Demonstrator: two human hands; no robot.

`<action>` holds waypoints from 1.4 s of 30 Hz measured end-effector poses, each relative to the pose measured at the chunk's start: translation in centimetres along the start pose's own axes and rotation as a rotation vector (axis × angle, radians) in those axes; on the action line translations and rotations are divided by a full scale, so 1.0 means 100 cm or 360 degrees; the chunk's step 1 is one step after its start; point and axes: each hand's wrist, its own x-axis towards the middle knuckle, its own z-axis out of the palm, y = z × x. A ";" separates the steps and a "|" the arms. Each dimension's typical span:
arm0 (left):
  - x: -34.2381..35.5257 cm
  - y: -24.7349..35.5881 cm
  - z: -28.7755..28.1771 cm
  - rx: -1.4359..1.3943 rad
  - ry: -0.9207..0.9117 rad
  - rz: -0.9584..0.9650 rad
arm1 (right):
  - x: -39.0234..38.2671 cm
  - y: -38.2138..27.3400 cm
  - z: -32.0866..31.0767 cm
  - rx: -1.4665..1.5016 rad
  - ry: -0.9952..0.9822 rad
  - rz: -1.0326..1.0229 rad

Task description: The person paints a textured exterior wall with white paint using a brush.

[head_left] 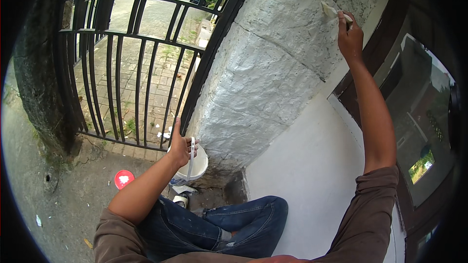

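My right hand [351, 38] is raised at the upper right, its fingers closed round a paintbrush [330, 9]. The pale bristles touch the rough stone-patterned wall [265, 73], which is coated in white-grey paint and looks darker and barer near the top. Lower down, my left hand [180, 149] has its fingers hooked round the white handle of a bucket [199, 166], with the thumb pointing up beside the gate. White paint coats the inside of the bucket. How much paint it holds is hard to see.
A black barred gate [114, 63] stands along the left of the wall. On the ground lies a red lid [124, 179] with white paint on it. Below my knees is a smooth white ledge [302, 165]. A dark-framed window [414, 117] is at the right.
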 end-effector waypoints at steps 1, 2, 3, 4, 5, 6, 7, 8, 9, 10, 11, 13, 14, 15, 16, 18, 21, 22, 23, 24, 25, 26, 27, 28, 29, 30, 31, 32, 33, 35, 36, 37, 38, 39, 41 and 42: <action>0.001 0.001 -0.003 0.0000 -0.0009 -0.0015 | 0.004 -0.001 -0.002 0.0047 0.0079 -0.0012; 0.003 0.001 -0.005 0.0002 -0.0017 -0.0030 | 0.009 -0.003 -0.003 0.0094 0.0157 -0.0024; 0.002 0.001 -0.003 0.0000 0.0027 -0.0015 | 0.014 -0.004 -0.003 0.0088 0.0155 -0.0021; 0.003 0.001 -0.002 0.0003 0.0024 -0.0021 | 0.019 -0.006 -0.001 0.0125 0.0162 -0.0067; 0.004 0.002 -0.002 -0.0002 0.0014 -0.0025 | 0.021 -0.007 -0.001 0.0162 0.0171 -0.0114; 0.003 0.002 -0.005 -0.0010 0.0010 -0.0025 | 0.020 -0.007 -0.001 0.0164 0.0169 -0.0111; 0.004 0.001 -0.005 -0.0010 0.0013 -0.0026 | 0.019 -0.007 -0.001 0.0064 0.0068 -0.0067; 0.005 0.000 -0.005 -0.0010 0.0034 -0.0004 | 0.018 -0.007 -0.001 -0.0037 -0.0034 -0.0025; 0.006 -0.001 -0.003 -0.0016 0.0050 0.0021 | 0.016 -0.007 -0.004 -0.0037 -0.0035 -0.0034; 0.007 0.000 -0.004 -0.0025 0.0044 0.0024 | 0.012 -0.007 -0.008 -0.0070 -0.0053 0.0005; 0.006 0.001 -0.008 -0.0030 0.0019 0.0026 | 0.011 -0.008 -0.010 -0.0103 -0.0071 0.0042; 0.006 0.002 -0.009 -0.0017 0.0029 0.0025 | 0.005 -0.007 -0.011 -0.0069 0.0018 0.0003; 0.007 0.003 -0.008 0.0002 -0.0034 0.0023 | 0.002 -0.006 -0.011 -0.0027 0.0103 -0.0040; 0.007 0.003 -0.009 0.0003 -0.0034 0.0025 | 0.003 -0.011 -0.007 -0.0026 0.0096 -0.0037; 0.006 0.003 -0.010 0.0005 -0.0032 0.0028 | 0.006 -0.017 -0.004 0.0006 0.0125 -0.0125; 0.005 0.002 -0.014 0.0004 -0.0046 0.0027 | 0.011 -0.018 0.002 0.0038 0.0153 -0.0210; 0.005 0.001 -0.009 0.0001 -0.0033 0.0035 | 0.015 -0.005 0.000 -0.0081 0.0183 -0.0302; 0.003 0.001 -0.004 -0.0002 -0.0001 0.0038 | 0.014 0.001 -0.003 -0.0099 0.0159 -0.0198; 0.001 0.002 -0.002 0.0000 0.0005 0.0046 | 0.012 0.006 -0.005 -0.0120 0.0135 -0.0094; 0.002 0.002 -0.004 -0.0002 0.0011 0.0047 | 0.011 0.005 -0.004 -0.0114 0.0134 -0.0094; 0.003 0.003 -0.006 0.0006 -0.0006 0.0041 | 0.011 0.003 -0.003 -0.0061 0.0197 -0.0087; 0.004 0.003 -0.008 0.0016 -0.0024 0.0035 | 0.011 0.002 -0.002 -0.0009 0.0260 -0.0079; 0.004 0.004 -0.010 0.0014 -0.0039 0.0031 | 0.013 0.002 -0.003 -0.0020 0.0255 -0.0073; 0.005 0.004 -0.010 0.0013 -0.0054 0.0027 | 0.017 0.000 0.000 0.0015 0.0230 -0.0124; 0.006 0.002 -0.009 0.0006 -0.0035 0.0046 | 0.018 -0.001 0.001 0.0051 0.0206 -0.0175; 0.006 0.001 -0.010 0.0005 -0.0029 0.0046 | 0.015 -0.004 0.004 0.0057 0.0205 -0.0174; 0.006 0.001 -0.009 0.0006 -0.0004 0.0036 | 0.010 -0.007 0.007 0.0055 0.0098 -0.0140; 0.006 0.001 -0.010 0.0005 0.0023 0.0026 | 0.005 -0.010 0.009 0.0054 -0.0008 -0.0107; 0.006 0.001 -0.010 0.0003 0.0021 0.0029 | -0.002 -0.011 0.010 0.0107 0.0014 -0.0174; 0.007 0.002 -0.011 0.0000 0.0030 0.0034 | -0.005 -0.010 0.003 0.0139 -0.0032 -0.0078; 0.009 0.000 -0.006 0.0001 0.0020 0.0030 | -0.004 -0.008 -0.003 0.0153 -0.0080 0.0022; 0.005 0.002 -0.009 0.0001 -0.0031 0.0028 | -0.001 -0.007 -0.003 0.0139 -0.0080 0.0017; 0.007 0.002 -0.008 -0.0016 0.0081 0.0036 | 0.004 -0.008 0.003 0.0222 0.0068 -0.0036; 0.006 0.001 -0.005 -0.0009 0.0069 0.0033 | 0.007 -0.004 0.005 0.0301 0.0215 -0.0085; 0.005 0.001 -0.007 0.0012 0.0020 0.0038 | 0.013 0.004 0.010 0.0227 0.0217 -0.0069; 0.004 0.001 -0.007 0.0007 0.0029 0.0041 | 0.015 0.002 0.016 0.0183 0.0217 -0.0059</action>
